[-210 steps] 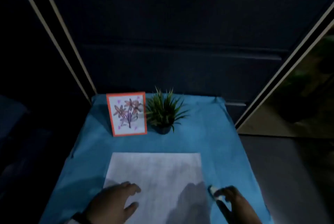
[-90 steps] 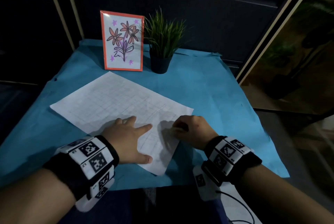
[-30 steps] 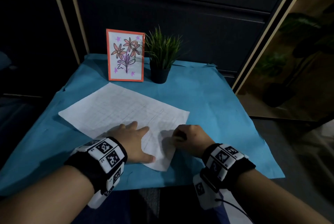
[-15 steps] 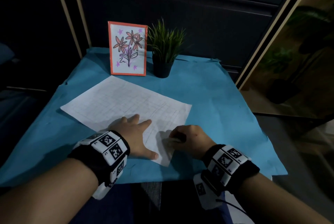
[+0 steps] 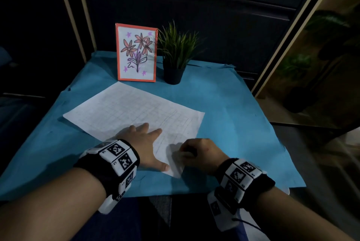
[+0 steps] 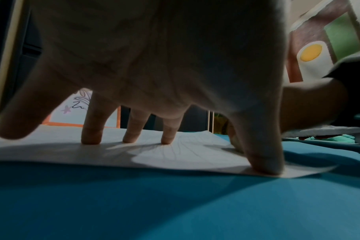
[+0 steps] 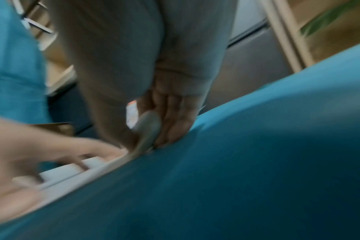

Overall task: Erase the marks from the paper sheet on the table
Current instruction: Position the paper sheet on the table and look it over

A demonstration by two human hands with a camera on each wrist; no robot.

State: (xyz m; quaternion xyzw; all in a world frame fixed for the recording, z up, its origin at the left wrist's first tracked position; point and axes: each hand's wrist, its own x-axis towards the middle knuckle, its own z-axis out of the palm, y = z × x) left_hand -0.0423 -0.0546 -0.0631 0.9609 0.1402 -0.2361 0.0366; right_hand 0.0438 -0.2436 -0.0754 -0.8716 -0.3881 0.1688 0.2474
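- paper sheet [image 5: 134,112] lies flat on the blue-covered counter [image 5: 233,116], turned at an angle, faint grid lines and pencil marks on it; near corner points toward the person
- left hand [image 5: 145,146] flat on the near part of the sheet, fingers spread and straight, pressing it down; in the left wrist view the fingertips [image 6: 90,138] and thumb touch the paper, palm arched above it
- right hand [image 5: 200,152] just right of the left hand, at the sheet's near corner, fingers curled, pinching a pale eraser [image 5: 185,154]
- right wrist view is blurred; eraser [image 7: 148,129] sits between thumb and fingers, lower end on the sheet's edge [image 7: 88,172]
- both wrists wear black bands with white marker tiles [image 5: 116,161]
- beyond the sheet's far corner: orange-framed flower drawing [image 5: 136,54] standing upright, touching or just short of the sheet, cannot tell
- small potted plant [image 5: 175,56], black pot, just right of the frame, apart from the sheet
- dark panels behind the counter
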